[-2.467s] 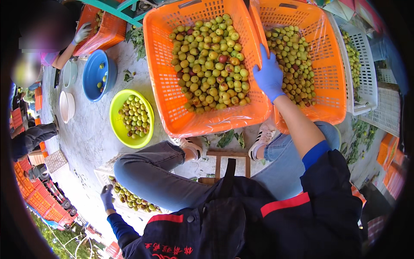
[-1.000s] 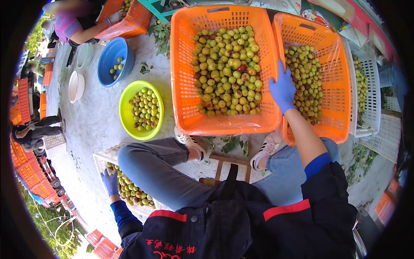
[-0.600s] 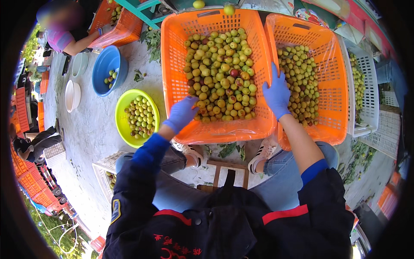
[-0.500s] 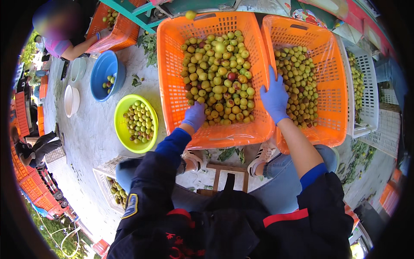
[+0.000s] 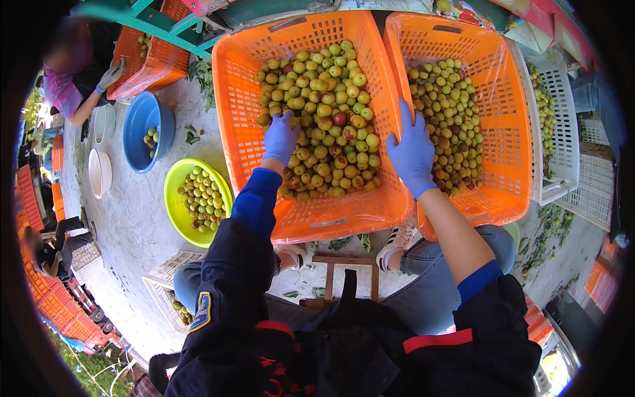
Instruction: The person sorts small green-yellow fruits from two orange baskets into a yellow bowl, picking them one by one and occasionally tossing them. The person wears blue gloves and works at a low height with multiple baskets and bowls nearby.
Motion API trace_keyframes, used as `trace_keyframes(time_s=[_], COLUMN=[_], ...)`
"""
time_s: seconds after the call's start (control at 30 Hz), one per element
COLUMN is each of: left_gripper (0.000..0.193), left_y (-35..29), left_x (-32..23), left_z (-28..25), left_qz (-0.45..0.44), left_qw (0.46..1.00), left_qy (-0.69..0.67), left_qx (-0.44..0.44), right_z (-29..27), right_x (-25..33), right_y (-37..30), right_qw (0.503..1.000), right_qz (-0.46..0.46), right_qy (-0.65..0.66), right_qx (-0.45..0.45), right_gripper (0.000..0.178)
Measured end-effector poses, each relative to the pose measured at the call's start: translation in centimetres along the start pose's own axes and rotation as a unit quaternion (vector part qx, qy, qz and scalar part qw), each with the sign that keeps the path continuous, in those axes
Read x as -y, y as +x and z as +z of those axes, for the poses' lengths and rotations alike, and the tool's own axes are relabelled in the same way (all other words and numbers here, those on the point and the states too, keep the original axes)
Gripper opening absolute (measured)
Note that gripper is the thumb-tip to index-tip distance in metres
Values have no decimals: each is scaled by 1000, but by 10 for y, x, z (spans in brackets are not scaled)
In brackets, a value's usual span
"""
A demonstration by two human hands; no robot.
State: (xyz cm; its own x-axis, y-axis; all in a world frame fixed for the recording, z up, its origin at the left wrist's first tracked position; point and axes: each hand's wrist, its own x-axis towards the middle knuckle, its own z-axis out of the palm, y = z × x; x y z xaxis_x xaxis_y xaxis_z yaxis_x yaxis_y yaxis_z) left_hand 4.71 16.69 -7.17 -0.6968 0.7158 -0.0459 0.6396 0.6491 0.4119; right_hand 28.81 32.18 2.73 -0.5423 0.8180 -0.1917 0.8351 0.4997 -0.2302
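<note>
Nearest to you are your own knees in blue jeans, either side of a small wooden stool [image 5: 342,278] on the concrete floor [image 5: 132,218]. By your left knee sits a white crate [image 5: 173,286] with a few fruits showing in it.

Your left hand [image 5: 281,137], in a blue glove, is down among the fruit [image 5: 324,112] in the left orange crate [image 5: 311,212]. Its fingers are bent over the green-yellow pieces on the left side of the pile; you cannot tell whether they have closed on any single one. Your right hand [image 5: 411,153], also gloved, lies flat with fingers spread and straight on the wall between the two crates, holding nothing. The right orange crate [image 5: 503,132] (lined with clear plastic film) touches the left one and holds smaller, duller fruit.

To your left, on the floor just beside the left crate, a lime-green bowl [image 5: 173,192] holds a layer of the same green fruit. Beyond it a blue bowl [image 5: 135,129] has only a few pieces, with a white bowl [image 5: 99,173] near it. To the right of the orange crates stands a white crate [image 5: 559,132] with more fruit.

At the far left another person's gloved hand [image 5: 111,71] rests on a further orange crate [image 5: 149,63].
</note>
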Motion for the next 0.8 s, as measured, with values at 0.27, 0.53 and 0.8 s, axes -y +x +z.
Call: trace_keyframes(time_s=[0.27,0.53,0.8], left_gripper=[27,20,37], left_y=[-29,74,130], left_x=[7,-30,-84], left_z=[37,10,58], left_qz=[-29,47,-126], left_qw=[950,990,985], left_qy=[-50,-72,73], left_qx=[307,111,89], right_z=[4,3,4], right_x=[-4,-4,0], right_y=[0,3,1], right_qw=[1000,999,999], right_qz=[0,-2,-5], right_qy=[17,24,30], right_qx=[-15,-25,-28], right_gripper=[74,73,73])
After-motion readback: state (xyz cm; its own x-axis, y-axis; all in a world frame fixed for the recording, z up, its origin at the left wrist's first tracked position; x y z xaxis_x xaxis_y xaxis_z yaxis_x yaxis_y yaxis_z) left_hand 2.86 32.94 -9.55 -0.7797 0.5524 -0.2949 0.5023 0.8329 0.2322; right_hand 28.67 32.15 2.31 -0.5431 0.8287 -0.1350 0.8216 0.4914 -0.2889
